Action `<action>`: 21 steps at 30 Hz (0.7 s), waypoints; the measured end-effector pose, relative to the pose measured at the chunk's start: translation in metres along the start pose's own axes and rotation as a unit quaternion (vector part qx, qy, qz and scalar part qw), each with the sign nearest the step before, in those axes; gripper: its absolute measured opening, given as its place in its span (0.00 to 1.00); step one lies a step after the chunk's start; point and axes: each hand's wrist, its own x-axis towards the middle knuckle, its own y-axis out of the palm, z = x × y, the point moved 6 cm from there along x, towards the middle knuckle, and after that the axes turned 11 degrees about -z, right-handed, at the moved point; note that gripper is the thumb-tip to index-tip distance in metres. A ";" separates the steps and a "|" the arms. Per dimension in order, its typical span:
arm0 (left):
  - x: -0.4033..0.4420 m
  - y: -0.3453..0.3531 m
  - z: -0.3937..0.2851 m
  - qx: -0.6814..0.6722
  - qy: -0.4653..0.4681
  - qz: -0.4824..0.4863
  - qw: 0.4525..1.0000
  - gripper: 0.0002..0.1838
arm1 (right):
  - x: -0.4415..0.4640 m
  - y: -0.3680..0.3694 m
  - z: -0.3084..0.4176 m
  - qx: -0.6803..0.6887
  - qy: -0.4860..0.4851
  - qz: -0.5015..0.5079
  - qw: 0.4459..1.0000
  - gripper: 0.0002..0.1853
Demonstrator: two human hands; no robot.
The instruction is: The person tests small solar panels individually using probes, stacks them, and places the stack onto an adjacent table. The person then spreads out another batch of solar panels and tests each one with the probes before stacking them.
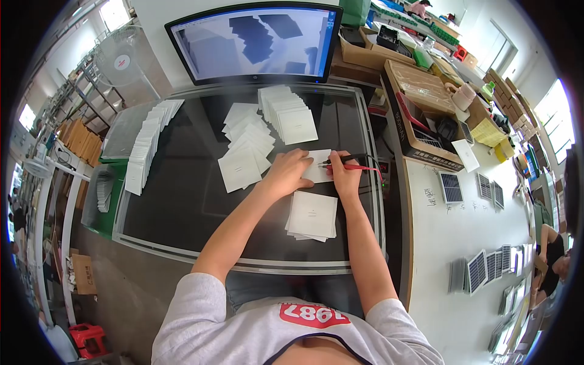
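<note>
Right hand [347, 178] clamped on red probe [354, 166] and black probe [354, 157]; left hand [288, 173], fingers apart, rests on white panel [316, 163]. Panel seems light, stiff, maybe brittle: hold by edges.

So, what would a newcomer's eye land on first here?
Probably the lit monitor behind the dark tabletop. Next, the red and black probes in the right hand, at a white square under the left hand's fingers. Then the fanned white stacks, beyond and leftward.
</note>
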 end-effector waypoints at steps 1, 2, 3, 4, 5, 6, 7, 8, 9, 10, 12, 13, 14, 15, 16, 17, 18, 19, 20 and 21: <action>0.000 0.000 0.001 -0.004 -0.004 0.003 1.000 0.33 | 0.000 0.001 0.000 -0.010 -0.002 0.001 1.000 0.12; 0.001 0.000 0.001 -0.008 -0.007 0.006 1.000 0.33 | 0.001 0.001 -0.001 -0.020 -0.005 0.002 1.000 0.12; 0.000 0.000 0.002 -0.010 -0.013 -0.002 1.000 0.34 | 0.002 0.002 -0.001 -0.030 -0.009 0.002 1.000 0.12; -0.001 -0.001 0.003 -0.011 -0.018 -0.008 1.000 0.35 | 0.003 0.002 -0.001 -0.030 -0.010 0.007 0.999 0.12; -0.002 -0.002 0.004 -0.012 -0.024 -0.015 1.000 0.35 | 0.003 0.001 -0.002 -0.029 -0.011 0.012 0.999 0.12; -0.002 -0.001 0.006 -0.021 -0.030 -0.009 0.999 0.36 | 0.003 0.002 -0.002 -0.028 -0.011 0.017 0.999 0.12; -0.002 -0.001 0.008 -0.031 -0.037 -0.003 0.999 0.36 | 0.002 0.002 -0.003 -0.026 -0.015 0.018 0.999 0.12; -0.002 -0.001 0.009 -0.040 -0.043 0.004 0.998 0.37 | 0.002 0.002 -0.004 -0.023 -0.018 0.018 0.999 0.12; -0.002 -0.001 0.009 -0.043 -0.045 0.005 0.998 0.37 | 0.002 0.002 -0.003 -0.021 -0.022 0.017 0.999 0.12; -0.002 -0.002 0.009 -0.045 -0.046 0.005 0.998 0.37 | 0.002 0.003 -0.002 -0.028 -0.032 0.020 0.999 0.12; -0.002 -0.002 0.008 -0.050 -0.048 0.005 0.998 0.36 | -0.001 0.003 0.000 -0.042 -0.051 0.026 0.997 0.12; -0.002 -0.001 0.008 -0.051 -0.049 0.004 0.997 0.36 | -0.002 0.003 0.002 -0.053 -0.084 0.029 0.995 0.11; -0.002 -0.001 0.009 -0.052 -0.050 0.003 0.997 0.36 | -0.004 0.003 0.003 -0.064 -0.117 0.032 0.991 0.11; -0.001 -0.002 0.010 -0.054 -0.048 -0.002 0.997 0.36 | -0.005 0.004 0.005 -0.074 -0.150 0.034 0.985 0.11; -0.002 -0.002 0.011 -0.056 -0.047 -0.006 0.997 0.35 | -0.003 0.004 0.001 -0.027 -0.107 0.035 0.993 0.11; -0.003 -0.002 0.011 -0.058 -0.046 -0.009 0.997 0.35 | 0.000 0.002 -0.003 0.020 -0.063 0.036 0.997 0.11; -0.003 -0.006 0.009 -0.043 -0.050 -0.010 0.998 0.35 | 0.002 -0.001 -0.007 0.067 -0.017 0.035 0.997 0.11; -0.002 -0.010 0.008 -0.028 -0.055 -0.011 0.998 0.35 | 0.006 -0.007 -0.006 0.109 0.013 0.013 0.994 0.11; -0.002 -0.014 0.006 -0.014 -0.061 -0.013 0.998 0.35 | 0.010 -0.014 -0.006 0.154 0.019 -0.003 0.988 0.12; -0.003 -0.015 0.008 -0.041 -0.072 0.006 0.997 0.35 | 0.013 -0.020 -0.006 0.198 0.025 -0.019 0.980 0.12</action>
